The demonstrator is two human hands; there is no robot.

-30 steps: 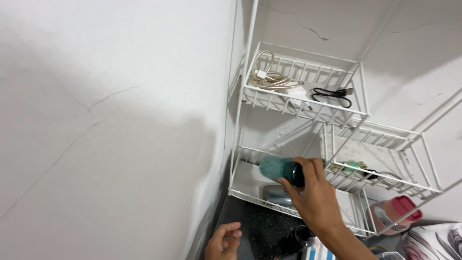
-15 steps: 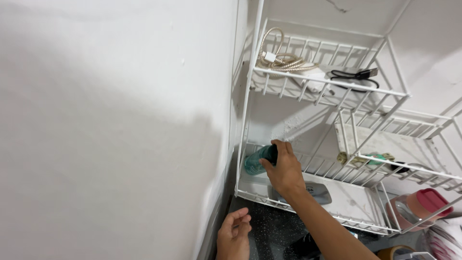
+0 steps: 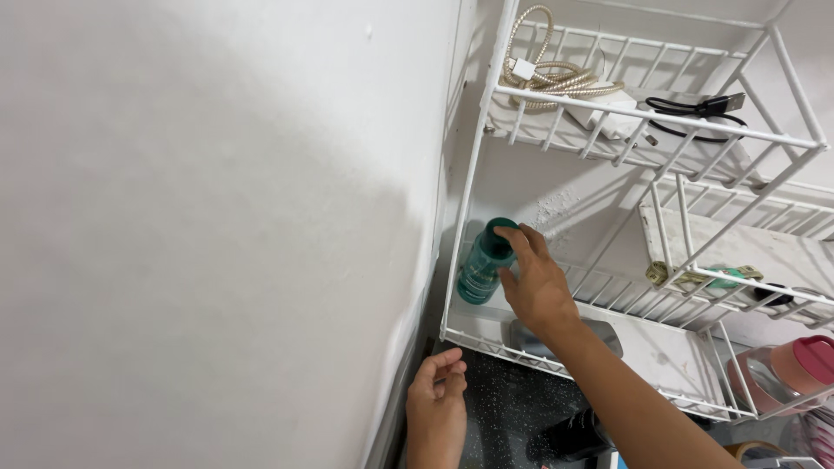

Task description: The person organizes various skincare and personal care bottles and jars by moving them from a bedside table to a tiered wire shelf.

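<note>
Here, right hand [image 3: 537,287] gripping upright teal bottle [image 3: 483,264] inside white wire rack [image 3: 473,187]; left hand [image 3: 437,399] loosely curled, empty.

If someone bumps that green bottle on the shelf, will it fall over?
Probably it could tip: the green bottle is tall and narrow, standing upright on the bottom shelf. The right hand is at its top now. The rack's rail in front might catch it. On its side it would likely roll, being round.
</note>
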